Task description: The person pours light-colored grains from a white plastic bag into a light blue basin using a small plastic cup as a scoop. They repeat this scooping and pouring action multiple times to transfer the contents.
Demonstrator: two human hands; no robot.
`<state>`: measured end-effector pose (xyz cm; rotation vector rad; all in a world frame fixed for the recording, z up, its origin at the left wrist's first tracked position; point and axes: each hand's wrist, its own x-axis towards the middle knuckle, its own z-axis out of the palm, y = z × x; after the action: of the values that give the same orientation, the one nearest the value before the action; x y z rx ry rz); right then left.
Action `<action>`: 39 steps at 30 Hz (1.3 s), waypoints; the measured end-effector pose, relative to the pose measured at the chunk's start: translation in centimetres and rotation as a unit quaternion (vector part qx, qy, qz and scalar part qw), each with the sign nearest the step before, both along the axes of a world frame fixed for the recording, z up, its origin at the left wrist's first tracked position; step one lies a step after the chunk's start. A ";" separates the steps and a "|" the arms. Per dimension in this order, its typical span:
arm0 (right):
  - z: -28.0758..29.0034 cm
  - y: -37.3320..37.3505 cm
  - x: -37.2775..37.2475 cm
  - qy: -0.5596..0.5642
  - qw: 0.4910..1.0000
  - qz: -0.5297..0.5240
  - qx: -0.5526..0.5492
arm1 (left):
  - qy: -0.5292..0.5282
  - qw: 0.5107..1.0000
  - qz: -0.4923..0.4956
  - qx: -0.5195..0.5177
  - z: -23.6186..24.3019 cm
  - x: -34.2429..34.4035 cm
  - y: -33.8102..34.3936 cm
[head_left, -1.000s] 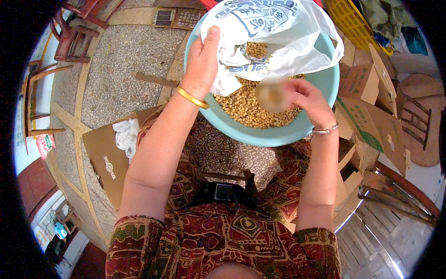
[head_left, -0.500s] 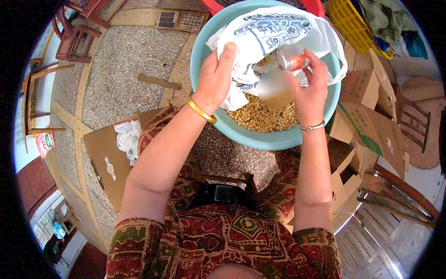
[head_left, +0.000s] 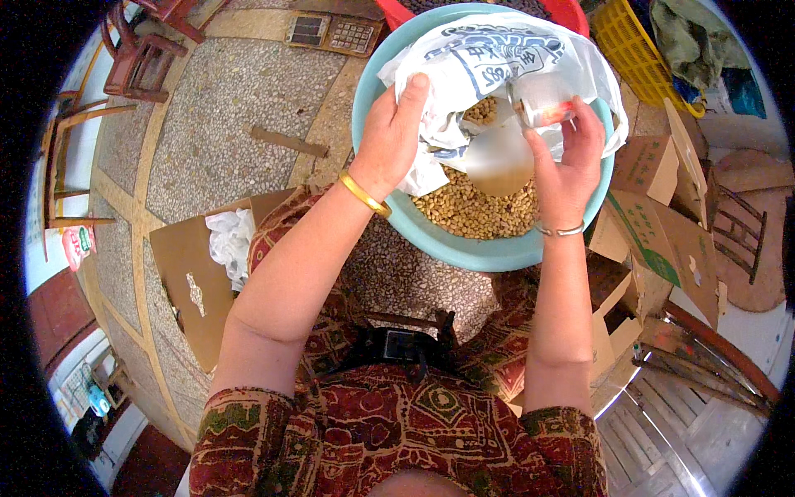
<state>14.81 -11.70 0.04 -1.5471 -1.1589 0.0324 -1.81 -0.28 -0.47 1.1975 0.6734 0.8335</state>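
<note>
A light-blue basin (head_left: 497, 255) stands in front of me, holding many small tan beans or kernels (head_left: 451, 207). Over it lies a white plastic bag (head_left: 580, 62) with blue print, its mouth open toward me, and more kernels (head_left: 480, 112) show inside. My left hand (head_left: 389, 137) grips the near left edge of the bag between thumb and fingers. Within the bag's mouth, my right hand (head_left: 571, 161) holds a clear jar (head_left: 542, 95) with a red label, tipped on its side. Whether the jar has anything in it, I cannot tell. A blurred round patch covers part of the basin below the jar.
Behind the basin is a red tub (head_left: 571, 18) with dark contents. A yellow basket (head_left: 638, 50) stands at the far right, above cardboard boxes (head_left: 654, 224). To the left are a flattened carton (head_left: 186, 282) with a white bag (head_left: 232, 240), a calculator (head_left: 335, 33) and wooden chairs (head_left: 141, 66).
My right hand and the jar have moved up and a little right, and the jar has turned. More kernels show inside the bag. My left hand keeps its hold on the bag.
</note>
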 end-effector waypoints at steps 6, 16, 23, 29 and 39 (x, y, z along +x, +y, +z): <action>0.8 -3.6 1.6 0.321 0.898 0.262 -0.146 | 0.000 1.000 0.023 0.001 0.0 0.0 1.1; -2.1 -4.0 1.6 -0.133 0.938 0.031 -0.318 | 0.026 0.997 0.065 0.023 0.0 1.0 0.7; -3.1 -4.3 0.7 -0.073 0.917 0.060 -0.388 | 0.036 0.998 0.058 0.013 0.3 1.2 0.5; -1.8 -4.6 2.5 0.284 0.860 0.128 -0.405 | 0.005 0.998 0.063 0.008 0.4 1.1 0.6; 1.1 -3.5 1.7 0.434 0.880 0.120 -0.150 | 0.042 0.998 0.027 0.031 0.3 0.7 -0.1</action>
<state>16.54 -15.23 1.17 -1.3831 -0.6116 1.0153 -1.09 -0.42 -0.19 1.2808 0.7553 0.8594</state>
